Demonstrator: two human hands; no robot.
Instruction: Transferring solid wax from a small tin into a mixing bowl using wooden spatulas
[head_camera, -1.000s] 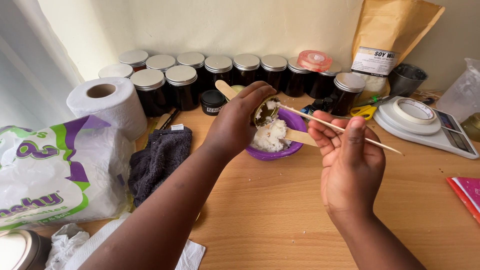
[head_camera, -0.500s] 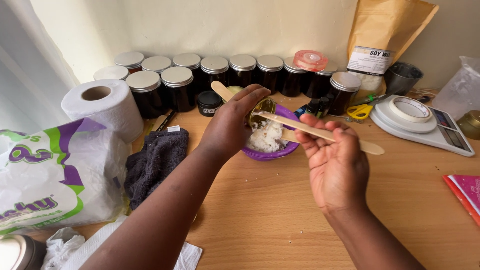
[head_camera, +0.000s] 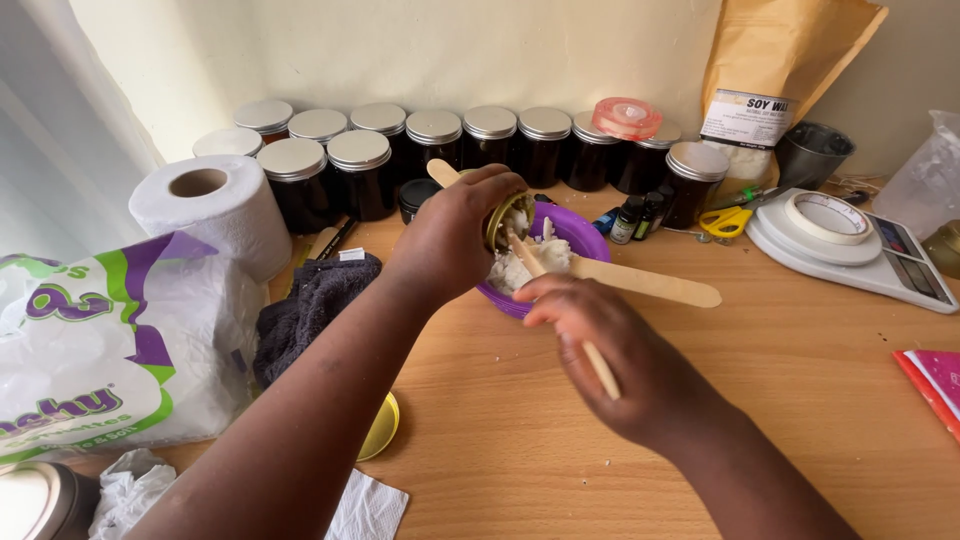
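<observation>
Carefully, the left hand fingers grip a small tin tilted over the purple bowl; right hand fingers pinch a wooden stick, best scraped slowly inside.

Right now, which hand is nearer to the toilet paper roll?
Left. The left hand holds a small tin over the purple bowl, right of the toilet paper roll. The right hand is farther right.

- bowl: purple, with white flakes inside
- tin: gold rim
- stick: pale wood
- jars: dark, silver lids
- surface: light wood grain
- scissors: yellow handles
- towel: dark grey
- bag: white with green and purple print
- lid: yellow
</observation>
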